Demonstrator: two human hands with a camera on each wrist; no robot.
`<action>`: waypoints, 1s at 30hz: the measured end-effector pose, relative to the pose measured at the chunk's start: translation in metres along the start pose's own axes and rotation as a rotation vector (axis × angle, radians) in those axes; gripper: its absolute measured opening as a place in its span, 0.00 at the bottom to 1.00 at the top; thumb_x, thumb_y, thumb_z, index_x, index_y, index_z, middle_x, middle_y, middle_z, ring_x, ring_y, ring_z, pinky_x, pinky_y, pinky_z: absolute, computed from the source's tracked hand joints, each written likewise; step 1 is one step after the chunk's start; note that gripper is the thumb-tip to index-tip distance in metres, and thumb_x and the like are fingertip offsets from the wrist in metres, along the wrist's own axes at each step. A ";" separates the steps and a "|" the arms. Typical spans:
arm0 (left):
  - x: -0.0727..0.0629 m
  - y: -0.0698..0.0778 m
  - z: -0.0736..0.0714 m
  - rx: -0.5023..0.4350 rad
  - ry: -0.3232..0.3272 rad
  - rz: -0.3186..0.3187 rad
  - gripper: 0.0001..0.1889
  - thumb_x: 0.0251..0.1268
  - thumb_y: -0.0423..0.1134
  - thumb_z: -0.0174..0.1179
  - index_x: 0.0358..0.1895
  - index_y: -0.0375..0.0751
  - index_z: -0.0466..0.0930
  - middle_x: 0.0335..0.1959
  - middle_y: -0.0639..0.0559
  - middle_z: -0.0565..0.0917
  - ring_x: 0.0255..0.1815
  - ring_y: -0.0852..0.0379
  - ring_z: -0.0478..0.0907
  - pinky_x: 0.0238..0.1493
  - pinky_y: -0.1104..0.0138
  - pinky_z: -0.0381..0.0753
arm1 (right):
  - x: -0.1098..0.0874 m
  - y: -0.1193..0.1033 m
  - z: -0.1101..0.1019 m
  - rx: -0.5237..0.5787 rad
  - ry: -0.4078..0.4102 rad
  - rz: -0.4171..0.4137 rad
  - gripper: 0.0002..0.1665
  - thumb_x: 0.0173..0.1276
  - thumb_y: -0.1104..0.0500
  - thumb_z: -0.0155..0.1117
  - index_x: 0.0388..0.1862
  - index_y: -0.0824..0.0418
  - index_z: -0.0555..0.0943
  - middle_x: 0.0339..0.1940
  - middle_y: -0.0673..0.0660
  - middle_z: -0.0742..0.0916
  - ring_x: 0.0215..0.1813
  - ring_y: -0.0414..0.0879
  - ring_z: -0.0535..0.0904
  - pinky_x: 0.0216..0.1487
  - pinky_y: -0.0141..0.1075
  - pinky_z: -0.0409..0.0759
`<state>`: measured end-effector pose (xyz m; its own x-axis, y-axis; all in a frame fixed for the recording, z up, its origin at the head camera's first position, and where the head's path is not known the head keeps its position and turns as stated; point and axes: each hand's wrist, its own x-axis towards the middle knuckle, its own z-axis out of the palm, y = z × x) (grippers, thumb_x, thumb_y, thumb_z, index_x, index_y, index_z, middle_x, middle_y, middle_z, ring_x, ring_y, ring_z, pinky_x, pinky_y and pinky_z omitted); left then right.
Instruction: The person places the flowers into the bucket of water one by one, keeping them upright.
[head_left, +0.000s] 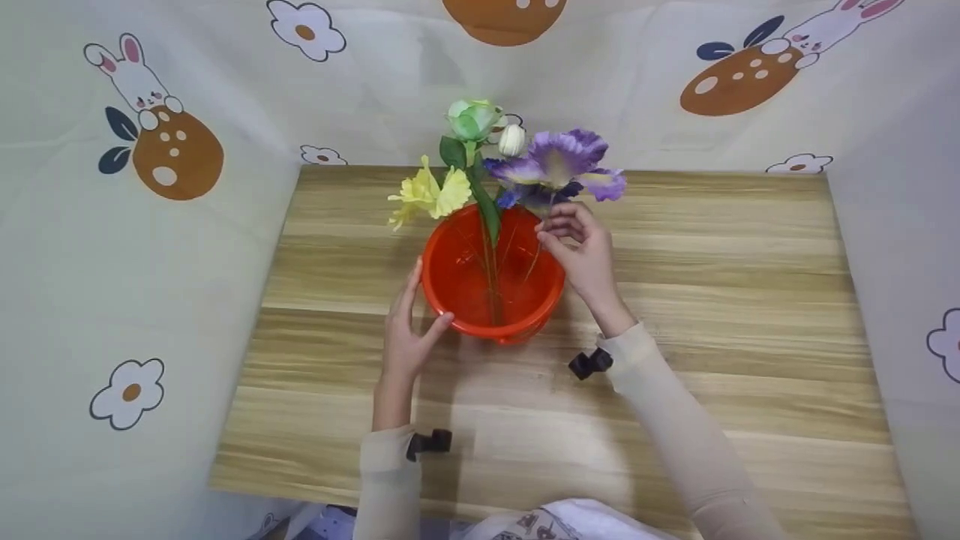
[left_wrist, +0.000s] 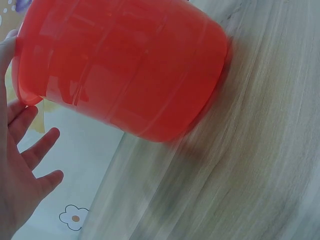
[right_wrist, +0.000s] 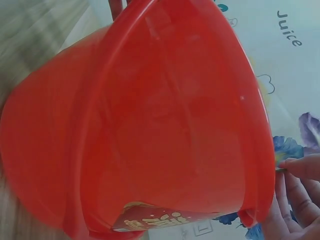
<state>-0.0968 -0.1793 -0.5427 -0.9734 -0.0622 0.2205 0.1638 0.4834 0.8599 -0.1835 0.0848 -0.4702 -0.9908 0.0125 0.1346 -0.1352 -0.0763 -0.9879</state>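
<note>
A red plastic bucket [head_left: 491, 330] stands on the wooden table. My left hand [head_left: 409, 337] rests against its left side, thumb at the front rim and fingers straight along the outer edge; the left wrist view shows the other fingers spread below the rim. With thumb and fingertips, my right hand [head_left: 581, 244] pinches the stem of a purple iris [head_left: 559, 161] above the right rim. Its stem slants down into the bucket. Also in the bucket are a yellow flower [head_left: 429, 193], a pale green rose [head_left: 472, 120] and a white bud [head_left: 512, 140], all leaning at the back.
Wood-grain table [head_left: 720, 300] surrounds the bucket. Patterned cloth [head_left: 375, 90] with rabbits and flowers closes off the back and both sides. A label [right_wrist: 155, 217] shows on the bucket's side in the right wrist view.
</note>
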 end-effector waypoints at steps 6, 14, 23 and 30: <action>0.000 -0.001 0.000 -0.004 -0.001 -0.007 0.45 0.58 0.50 0.69 0.79 0.57 0.57 0.78 0.56 0.64 0.77 0.48 0.63 0.75 0.40 0.61 | -0.004 0.000 0.000 -0.033 0.015 0.005 0.15 0.61 0.72 0.68 0.47 0.75 0.79 0.38 0.62 0.89 0.38 0.40 0.85 0.41 0.30 0.86; 0.001 -0.002 0.000 -0.036 0.014 0.057 0.44 0.57 0.45 0.71 0.77 0.48 0.61 0.77 0.47 0.66 0.77 0.46 0.64 0.76 0.42 0.61 | -0.011 0.003 0.001 0.002 0.081 0.037 0.19 0.59 0.72 0.70 0.50 0.72 0.79 0.38 0.51 0.88 0.40 0.38 0.85 0.44 0.30 0.86; 0.000 -0.002 0.000 -0.028 0.002 0.024 0.44 0.58 0.47 0.70 0.78 0.55 0.59 0.78 0.54 0.65 0.78 0.49 0.63 0.76 0.42 0.61 | -0.015 0.013 -0.006 -0.101 0.166 -0.036 0.18 0.57 0.68 0.74 0.46 0.69 0.82 0.36 0.43 0.88 0.41 0.34 0.81 0.49 0.33 0.78; 0.000 -0.002 0.001 -0.017 0.005 0.001 0.45 0.57 0.40 0.70 0.78 0.59 0.58 0.78 0.57 0.65 0.77 0.50 0.63 0.75 0.41 0.62 | -0.015 0.022 -0.006 -0.199 0.163 -0.047 0.09 0.59 0.67 0.73 0.37 0.71 0.88 0.34 0.58 0.91 0.39 0.29 0.79 0.50 0.35 0.73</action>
<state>-0.0974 -0.1793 -0.5451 -0.9724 -0.0663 0.2237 0.1676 0.4688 0.8673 -0.1714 0.0891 -0.4946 -0.9680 0.1727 0.1820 -0.1616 0.1260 -0.9788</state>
